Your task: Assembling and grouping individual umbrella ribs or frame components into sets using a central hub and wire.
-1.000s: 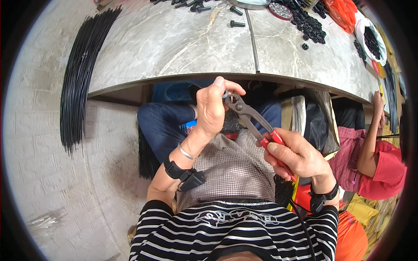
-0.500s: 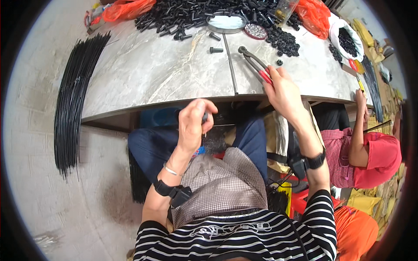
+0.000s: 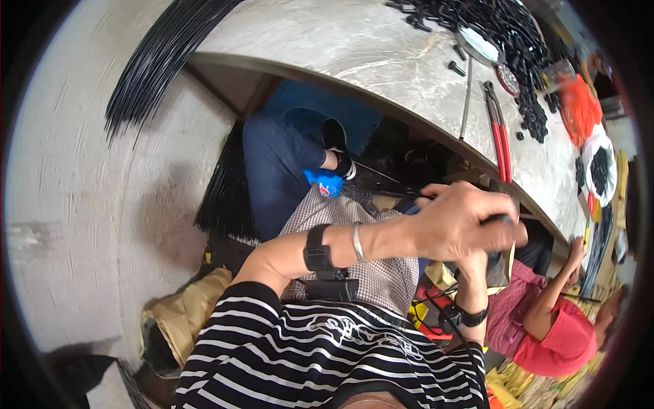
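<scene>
My left hand reaches across my body to the right, its fingers bent around a small dark piece whose kind I cannot make out. Behind and below it, my right hand is mostly hidden, and its fingers do not show clearly. The two hands overlap beside the table's front edge. Dark thin strands extend to the left of the hands. End-cutting pincers with red handles lie on the marble-patterned table, apart from both hands.
Black bolts are heaped at the back, with black nuts beside a round tin. Long black strands overhang the table's left end. A person in a red top works at the right. A brown paper sack stands on the floor.
My right hand has let go of the pincers, which now lie on the table, and has drawn back. My left hand has swung right, over it. The view has turned and shifted left.
</scene>
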`<state>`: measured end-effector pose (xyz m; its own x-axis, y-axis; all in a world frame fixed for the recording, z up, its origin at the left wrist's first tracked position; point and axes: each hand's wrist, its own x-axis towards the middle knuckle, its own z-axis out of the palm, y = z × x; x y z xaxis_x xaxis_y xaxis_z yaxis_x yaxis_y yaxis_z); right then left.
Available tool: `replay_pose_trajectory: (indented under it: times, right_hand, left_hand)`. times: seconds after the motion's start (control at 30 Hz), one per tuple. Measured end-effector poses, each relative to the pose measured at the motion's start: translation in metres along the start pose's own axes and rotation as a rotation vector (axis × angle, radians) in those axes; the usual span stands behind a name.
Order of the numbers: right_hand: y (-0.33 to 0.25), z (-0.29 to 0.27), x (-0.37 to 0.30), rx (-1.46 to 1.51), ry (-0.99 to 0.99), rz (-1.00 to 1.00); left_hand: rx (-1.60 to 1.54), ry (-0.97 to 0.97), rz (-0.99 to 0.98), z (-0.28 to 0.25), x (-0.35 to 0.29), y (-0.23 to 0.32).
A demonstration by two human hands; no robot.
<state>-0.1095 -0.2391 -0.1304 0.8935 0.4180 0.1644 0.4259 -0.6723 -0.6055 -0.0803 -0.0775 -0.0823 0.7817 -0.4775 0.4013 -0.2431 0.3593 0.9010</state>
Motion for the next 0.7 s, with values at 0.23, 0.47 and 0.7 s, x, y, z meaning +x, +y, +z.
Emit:
replay_pose_trajectory:
  times: [0.23, 0.47, 0.7]
  right_hand:
    - [-0.069, -0.127, -0.059, 0.049, 0.576, 0.246]
    - [-0.050, -0.113, -0.038, 0.953, 0.301, -0.199]
    - [-0.096, 0.021, 0.045, 0.633, -0.321, 0.197]
  left_hand:
    - [0.650, 0.090, 0.593, -0.002, -0.019, 0.014]
    - [1.174, 0.216, 0.338, -0.038, -0.076, 0.033]
    - [1.080, 0.652, -0.439, -0.133, -0.287, -0.032]
